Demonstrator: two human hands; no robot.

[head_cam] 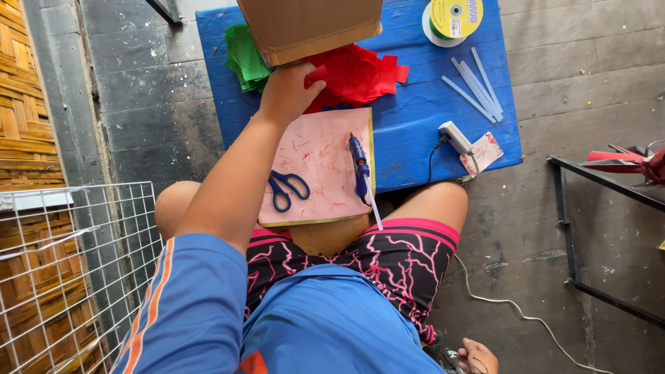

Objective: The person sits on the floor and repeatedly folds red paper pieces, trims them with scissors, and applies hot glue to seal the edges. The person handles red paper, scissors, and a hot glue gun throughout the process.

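The right hand (pixel 478 355) is being kept low at five o'clock, its grip impossible to tell. The left hand (pixel 287 90) is being closed on red paper (pixel 357 73) at twelve o'clock, beneath a cardboard box (pixel 308 28). A blue table (pixel 422 118) is standing on a grey concrete floor (pixel 582 83).

A brown cardboard box (pixel 309 28) stood at the far edge of the blue surface (pixel 415 138). A round yellow-and-green label topped the tape roll (pixel 453 16) at the far right. A small pink-white card (pixel 483 152) lay near the right edge.
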